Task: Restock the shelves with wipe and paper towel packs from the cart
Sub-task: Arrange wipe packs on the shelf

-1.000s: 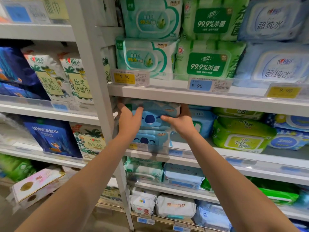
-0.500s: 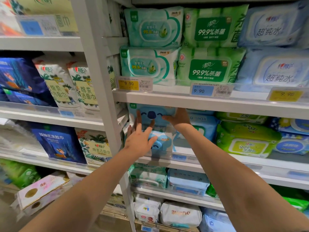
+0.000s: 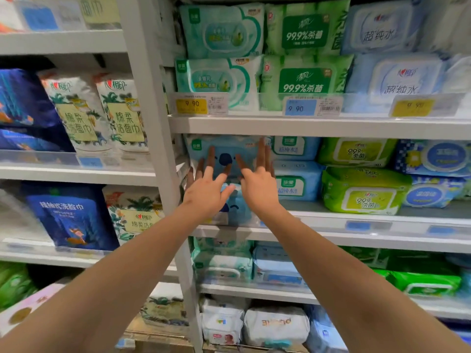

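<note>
Two light blue wipe packs with a koala face are stacked at the left end of the second shelf. The upper koala pack (image 3: 225, 151) sits on the lower koala pack (image 3: 238, 206). My left hand (image 3: 207, 188) is spread flat with straight fingers in front of the stack, fingertips at the upper pack's face. My right hand (image 3: 258, 179) is also flat, fingers pointing up along the upper pack's right side. Neither hand grips anything. The hands hide much of both packs.
A white shelf upright (image 3: 155, 138) stands just left of the stack. Blue wipe packs (image 3: 297, 180) and green 99.9% packs (image 3: 362, 189) fill the same shelf to the right. Shelves above and below are full; cotton towel bags (image 3: 99, 110) sit in the left bay.
Both hands let go of the upper koala pack, which now rests pushed back on the stack. The fingers straightened and the hands drew back slightly. The camera view tilted up a little.
</note>
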